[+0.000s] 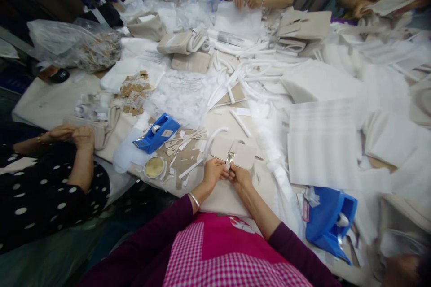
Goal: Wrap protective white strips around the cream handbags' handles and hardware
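Observation:
A small beige handbag (245,156) lies on the table in front of me, with a shiny metal clasp (230,156) at its middle. From the clasp a short beige strap tab (228,166) points toward me. My left hand (214,173), with a bangle on the wrist, pinches this tab from the left. On the other side, my right hand (240,176) closes its fingers on the tab as well, and its knuckles lie close to the bag's lower edge. The fingertips of both hands meet just below the clasp, so the tab's very end is partly hidden.
Blue tape dispensers (158,133) stand left and right of me, the right dispenser (328,217) nearer. A round tin (155,167) sits by the left edge. White foam sheets (321,143) and foam strips (240,123) cover much of the table. Co-workers' hands (79,136) work around it.

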The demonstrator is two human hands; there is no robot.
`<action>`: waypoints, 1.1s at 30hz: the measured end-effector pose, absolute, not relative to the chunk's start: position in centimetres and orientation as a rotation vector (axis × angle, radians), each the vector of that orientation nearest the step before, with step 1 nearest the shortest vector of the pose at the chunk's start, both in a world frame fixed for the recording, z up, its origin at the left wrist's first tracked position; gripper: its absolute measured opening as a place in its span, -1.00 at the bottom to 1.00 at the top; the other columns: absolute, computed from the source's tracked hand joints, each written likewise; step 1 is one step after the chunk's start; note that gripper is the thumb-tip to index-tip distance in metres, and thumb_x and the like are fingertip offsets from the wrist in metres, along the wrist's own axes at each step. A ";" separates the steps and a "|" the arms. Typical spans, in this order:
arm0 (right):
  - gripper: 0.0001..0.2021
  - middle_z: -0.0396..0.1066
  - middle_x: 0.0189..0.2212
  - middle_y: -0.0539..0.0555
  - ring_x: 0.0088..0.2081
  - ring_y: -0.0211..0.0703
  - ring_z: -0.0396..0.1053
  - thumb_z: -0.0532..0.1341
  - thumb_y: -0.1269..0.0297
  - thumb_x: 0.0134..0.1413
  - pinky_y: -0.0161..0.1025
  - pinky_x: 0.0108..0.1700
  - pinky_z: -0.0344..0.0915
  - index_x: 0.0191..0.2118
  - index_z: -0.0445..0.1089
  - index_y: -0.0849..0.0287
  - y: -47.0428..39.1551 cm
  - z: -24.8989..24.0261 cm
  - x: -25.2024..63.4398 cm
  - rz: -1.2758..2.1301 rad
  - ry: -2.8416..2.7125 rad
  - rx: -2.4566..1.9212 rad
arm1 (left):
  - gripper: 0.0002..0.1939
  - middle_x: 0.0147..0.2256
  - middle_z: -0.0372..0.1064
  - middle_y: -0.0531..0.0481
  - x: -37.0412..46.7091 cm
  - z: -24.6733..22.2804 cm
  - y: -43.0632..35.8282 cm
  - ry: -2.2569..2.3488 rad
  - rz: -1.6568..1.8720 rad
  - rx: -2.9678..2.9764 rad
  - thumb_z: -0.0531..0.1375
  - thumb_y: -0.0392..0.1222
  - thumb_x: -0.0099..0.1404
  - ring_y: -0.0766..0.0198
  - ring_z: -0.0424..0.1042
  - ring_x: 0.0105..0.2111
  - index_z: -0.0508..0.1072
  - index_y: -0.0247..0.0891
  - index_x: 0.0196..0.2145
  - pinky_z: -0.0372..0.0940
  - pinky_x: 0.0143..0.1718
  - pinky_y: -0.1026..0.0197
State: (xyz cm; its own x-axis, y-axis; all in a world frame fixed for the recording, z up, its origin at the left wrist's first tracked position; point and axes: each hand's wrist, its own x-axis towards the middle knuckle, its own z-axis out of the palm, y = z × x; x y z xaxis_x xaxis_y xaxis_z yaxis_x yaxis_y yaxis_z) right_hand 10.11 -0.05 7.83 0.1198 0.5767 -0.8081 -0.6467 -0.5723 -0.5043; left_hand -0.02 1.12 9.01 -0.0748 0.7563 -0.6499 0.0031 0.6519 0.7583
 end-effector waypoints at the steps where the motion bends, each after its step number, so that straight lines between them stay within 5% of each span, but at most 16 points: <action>1: -0.74 0.30 -0.73 -0.07 -0.72 -0.35 0.25 0.39 0.33 -0.16 -0.44 -0.71 0.23 -0.53 0.26 0.24 -0.1 7.8 10.1 1.625 0.083 -1.446 | -0.88 -0.61 0.41 0.04 0.0 8.8 1.2 1.547 0.711 0.656 0.20 -0.36 0.04 0.33 0.39 -0.69 0.39 -0.37 -0.39 0.17 -0.71 0.40; 4: -0.83 0.44 -0.58 0.03 -0.58 -0.25 0.42 0.36 0.41 -0.13 -0.38 -0.56 0.42 -0.45 0.34 0.27 0.0 7.8 10.1 1.600 0.112 -1.432 | -0.88 -0.62 0.38 0.06 0.2 8.5 1.0 1.588 0.760 0.670 0.20 -0.41 0.01 0.36 0.38 -0.67 0.40 -0.36 -0.41 0.23 -0.67 0.39; 16: -0.81 0.49 -0.53 0.12 -0.45 -0.14 0.50 0.41 0.40 -0.21 -0.25 -0.32 0.52 -0.47 0.39 0.33 -0.4 7.3 9.9 1.588 0.079 -1.255 | -0.91 -0.51 0.43 -0.02 0.6 8.0 0.7 1.648 0.969 0.778 0.17 -0.40 -0.01 0.30 0.41 -0.49 0.46 -0.33 -0.50 0.32 -0.41 0.27; 33: -0.74 0.52 -0.46 0.18 -0.46 -0.15 0.49 0.45 0.35 -0.36 -0.30 -0.37 0.50 -0.47 0.45 0.37 -0.5 6.8 9.7 1.560 0.112 -1.203 | -0.97 -0.51 0.41 -0.01 2.7 7.5 0.8 1.871 1.041 0.777 0.21 -0.30 0.03 0.29 0.38 -0.48 0.41 -0.31 -0.51 0.29 -0.41 0.27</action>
State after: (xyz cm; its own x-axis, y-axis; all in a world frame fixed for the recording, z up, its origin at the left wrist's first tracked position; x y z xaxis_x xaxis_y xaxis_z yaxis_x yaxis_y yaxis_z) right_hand 9.74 -0.48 6.76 0.1254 0.6794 -0.7230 -0.7759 -0.3870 -0.4983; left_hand 2.70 0.79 7.46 -0.4574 0.8097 -0.3677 0.1144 0.4636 0.8786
